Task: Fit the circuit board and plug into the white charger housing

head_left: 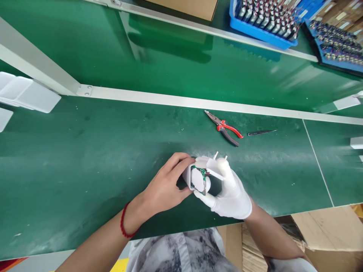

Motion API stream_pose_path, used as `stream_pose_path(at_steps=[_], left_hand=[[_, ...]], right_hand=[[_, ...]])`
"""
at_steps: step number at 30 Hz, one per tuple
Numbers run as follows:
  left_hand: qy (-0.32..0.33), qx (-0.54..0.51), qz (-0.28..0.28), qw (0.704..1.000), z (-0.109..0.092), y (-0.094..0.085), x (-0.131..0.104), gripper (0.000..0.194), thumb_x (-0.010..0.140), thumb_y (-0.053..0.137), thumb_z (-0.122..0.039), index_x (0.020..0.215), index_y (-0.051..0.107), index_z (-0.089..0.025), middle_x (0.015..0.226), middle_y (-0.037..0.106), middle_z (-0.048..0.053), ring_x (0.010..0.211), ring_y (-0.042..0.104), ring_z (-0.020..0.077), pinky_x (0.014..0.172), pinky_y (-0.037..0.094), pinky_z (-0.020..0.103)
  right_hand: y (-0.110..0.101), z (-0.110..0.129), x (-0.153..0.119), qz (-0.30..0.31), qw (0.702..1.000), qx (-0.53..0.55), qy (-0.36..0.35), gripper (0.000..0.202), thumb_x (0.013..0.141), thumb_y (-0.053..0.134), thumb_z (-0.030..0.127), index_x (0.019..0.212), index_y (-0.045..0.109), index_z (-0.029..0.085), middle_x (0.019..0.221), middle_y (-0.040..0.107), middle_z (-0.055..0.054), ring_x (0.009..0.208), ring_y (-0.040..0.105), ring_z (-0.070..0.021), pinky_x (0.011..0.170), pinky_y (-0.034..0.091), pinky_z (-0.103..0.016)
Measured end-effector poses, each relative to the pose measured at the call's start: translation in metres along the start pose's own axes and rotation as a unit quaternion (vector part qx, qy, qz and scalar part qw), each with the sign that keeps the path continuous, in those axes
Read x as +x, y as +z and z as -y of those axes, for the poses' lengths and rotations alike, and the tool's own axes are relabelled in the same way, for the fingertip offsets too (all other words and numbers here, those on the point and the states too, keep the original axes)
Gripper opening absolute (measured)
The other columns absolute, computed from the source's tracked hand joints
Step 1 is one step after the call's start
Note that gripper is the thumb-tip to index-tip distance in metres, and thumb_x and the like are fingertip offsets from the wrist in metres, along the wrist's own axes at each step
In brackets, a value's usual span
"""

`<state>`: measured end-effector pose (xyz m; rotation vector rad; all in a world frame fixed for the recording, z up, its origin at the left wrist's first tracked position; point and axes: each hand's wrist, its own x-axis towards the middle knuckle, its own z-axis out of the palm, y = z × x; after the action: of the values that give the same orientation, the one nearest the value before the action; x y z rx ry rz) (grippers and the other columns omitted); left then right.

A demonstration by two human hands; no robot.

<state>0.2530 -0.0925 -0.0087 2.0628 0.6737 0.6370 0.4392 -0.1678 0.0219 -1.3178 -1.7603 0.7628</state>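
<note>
A small white plug housing [200,172] sits between the person's two hands just above the green belt [85,158], its two metal prongs [216,155] sticking up and away from the body, so its long axis runs roughly from the near edge of the belt toward the far rail. Its open side faces up toward the wearer, and a green circuit board [200,174] with a pale round part shows inside. The bare left hand [166,185] comes in from the lower left, wrist bent, a red cord bracelet [123,226] around it; its fingers are curled close around the housing's left side, fingertips on the top edge, thumb underneath — a snug grip, not a wide one. The right hand [229,194], in a white glove, reaches in from the lower right with the palm turned inward; its forefinger stands up beside the prongs, its thumb presses at the lower edge of the board, and a thin white stick-like piece lies across between finger and housing. Beyond the gloved fingertips, well apart, lie red-handled pliers [225,128] and, just right of them, dark tweezers [261,132]. Far off past the rail stands a blue tray [255,32] of parts.
</note>
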Motion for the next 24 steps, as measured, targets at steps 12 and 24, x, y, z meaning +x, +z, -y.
stream_pose_path(at_steps=[12,24], left_hand=[[-0.068,-0.041,-0.060,0.995,-0.002,0.006,-0.002,0.059,0.073,0.083,-0.025,0.122,0.051,-0.023,0.120,0.054,0.005,0.107,0.060,0.0187,0.094,0.054,0.029],[0.015,0.037,-0.097,0.994,-0.004,0.013,0.000,0.051,0.078,0.073,-0.014,0.121,0.047,-0.019,0.119,0.053,0.010,0.107,0.061,0.0204,0.093,0.055,0.029]], right_hand=[[0.006,-0.015,-0.014,-0.003,0.986,0.150,0.068,0.106,0.090,0.063,0.053,0.153,-0.020,0.037,0.154,0.035,-0.012,0.142,0.038,-0.0295,0.116,0.030,-0.060],[0.012,-0.010,0.002,0.087,0.933,0.294,0.189,0.069,0.090,0.057,0.061,0.145,0.042,0.024,0.108,0.059,-0.007,0.099,0.057,-0.0221,0.098,0.048,-0.040]])
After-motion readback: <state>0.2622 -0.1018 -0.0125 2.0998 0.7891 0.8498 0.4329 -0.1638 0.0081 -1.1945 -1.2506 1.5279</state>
